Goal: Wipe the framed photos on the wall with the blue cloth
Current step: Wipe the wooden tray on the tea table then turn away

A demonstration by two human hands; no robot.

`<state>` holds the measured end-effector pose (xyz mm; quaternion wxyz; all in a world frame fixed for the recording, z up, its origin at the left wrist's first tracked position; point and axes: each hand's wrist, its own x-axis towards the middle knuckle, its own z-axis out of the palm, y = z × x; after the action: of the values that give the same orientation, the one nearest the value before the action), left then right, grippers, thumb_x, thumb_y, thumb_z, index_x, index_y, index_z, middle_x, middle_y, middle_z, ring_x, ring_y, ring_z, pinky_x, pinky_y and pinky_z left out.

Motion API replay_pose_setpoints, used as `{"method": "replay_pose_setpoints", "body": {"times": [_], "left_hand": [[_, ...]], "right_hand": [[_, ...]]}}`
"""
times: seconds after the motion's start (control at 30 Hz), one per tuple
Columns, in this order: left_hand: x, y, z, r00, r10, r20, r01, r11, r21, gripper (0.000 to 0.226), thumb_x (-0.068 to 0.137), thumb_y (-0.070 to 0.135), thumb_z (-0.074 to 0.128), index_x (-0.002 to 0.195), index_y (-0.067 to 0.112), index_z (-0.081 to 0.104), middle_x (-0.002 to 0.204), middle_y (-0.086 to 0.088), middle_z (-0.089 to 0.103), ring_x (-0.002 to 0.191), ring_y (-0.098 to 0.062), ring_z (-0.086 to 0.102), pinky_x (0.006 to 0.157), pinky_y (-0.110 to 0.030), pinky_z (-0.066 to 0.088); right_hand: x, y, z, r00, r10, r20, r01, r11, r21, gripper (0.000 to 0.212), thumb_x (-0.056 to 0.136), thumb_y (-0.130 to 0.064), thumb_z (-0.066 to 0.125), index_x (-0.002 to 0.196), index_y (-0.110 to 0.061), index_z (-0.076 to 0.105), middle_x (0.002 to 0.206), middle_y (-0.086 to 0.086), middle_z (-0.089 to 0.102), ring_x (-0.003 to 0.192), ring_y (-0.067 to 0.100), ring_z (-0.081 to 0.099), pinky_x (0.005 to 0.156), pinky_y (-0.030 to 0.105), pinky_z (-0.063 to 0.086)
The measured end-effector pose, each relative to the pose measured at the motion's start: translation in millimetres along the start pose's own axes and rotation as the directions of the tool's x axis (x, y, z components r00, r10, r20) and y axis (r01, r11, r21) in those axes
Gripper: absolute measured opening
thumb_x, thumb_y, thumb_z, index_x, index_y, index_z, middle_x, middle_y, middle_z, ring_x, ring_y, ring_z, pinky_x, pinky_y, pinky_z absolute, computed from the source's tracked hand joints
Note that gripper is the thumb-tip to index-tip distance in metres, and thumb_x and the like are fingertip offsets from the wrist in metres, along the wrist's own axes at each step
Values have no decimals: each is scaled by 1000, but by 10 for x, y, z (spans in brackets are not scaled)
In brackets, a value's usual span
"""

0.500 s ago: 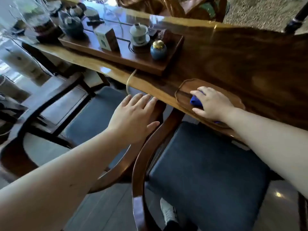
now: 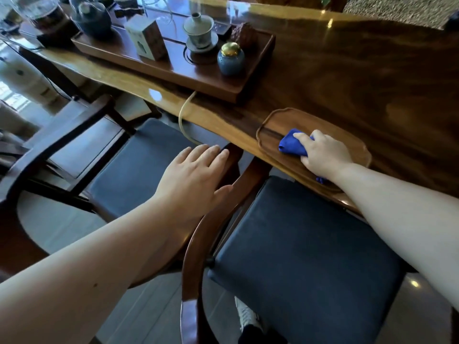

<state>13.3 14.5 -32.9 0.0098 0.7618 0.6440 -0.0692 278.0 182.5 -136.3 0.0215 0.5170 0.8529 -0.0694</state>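
Note:
The blue cloth (image 2: 290, 144) lies bunched in a shallow wooden tray (image 2: 270, 120) near the front edge of the long wooden table (image 2: 360, 78). My right hand (image 2: 323, 155) is closed over the cloth, with most of the cloth sticking out to the left of my fingers. My left hand (image 2: 196, 175) rests flat, fingers together, on the curved wooden arm of a chair (image 2: 196, 244). No framed photos or wall are in view.
A dark tea tray (image 2: 173, 70) at the back left carries a lidded cup (image 2: 198, 28), a blue jar with a gold lid (image 2: 231, 59), a small box (image 2: 146, 40) and a dark teapot (image 2: 93, 18). Two blue-cushioned chairs (image 2: 305, 256) stand before the table.
My right hand has shifted slightly right and closed on the cloth, so more blue shows. My left hand stays on the chair arm.

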Motion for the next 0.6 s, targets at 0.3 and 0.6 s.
{"method": "replay_pose_setpoints", "body": {"times": [0.3, 0.6], "left_hand": [[-721, -385, -378, 987, -152, -60, 155, 987, 49, 75, 87, 60, 41, 144, 12, 33, 145, -11, 46, 135, -30, 38, 112, -47, 32], [-2235, -919, -1197, 898, -362, -251, 396, 912, 103, 73, 88, 58, 44, 144, 12, 37, 146, -9, 46, 135, -28, 38, 113, -44, 29]], "right_hand": [[-122, -1040, -564, 952, -252, -175, 275, 954, 118, 52, 81, -32, 61, 131, -23, 49, 104, 10, 58, 91, 33, 58, 65, 42, 50], [-595, -2880, -1545, 773, -462, -435, 589, 778, 221, 51, 81, -29, 61, 131, -25, 50, 109, 3, 61, 93, 27, 61, 66, 41, 53]]}}
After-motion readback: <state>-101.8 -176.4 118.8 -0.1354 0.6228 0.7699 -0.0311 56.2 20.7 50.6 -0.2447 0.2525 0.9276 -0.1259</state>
